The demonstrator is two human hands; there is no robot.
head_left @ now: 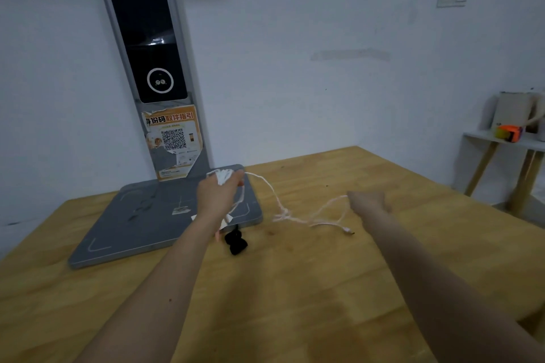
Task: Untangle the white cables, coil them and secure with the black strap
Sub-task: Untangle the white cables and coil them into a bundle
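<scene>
Gripping a bundle of white cables (225, 177) in the left hand (217, 196), fingers curled shut around the gathered loops, with loose ends dangling below the wrist. Pinching the far run of the same cables in the right hand (368, 200), closed into a fist — the strand leaving just beside its fingertips and sagging between the two hands to a knot (284, 214) resting on the wooden table (324, 289). Trailing past that knot, a plug end (348, 231) lying on the wood below the right fist. Waiting just below the left wrist, the black strap (236, 242), untouched beside the grey base plate (132, 224). Judging by the slack: light, limp cord, easily snagging on itself, likely slipping through a loose hold. Probably best taking hold right at the knot with fingertips — teasing loops apart rather than pulling the ends taut.
</scene>
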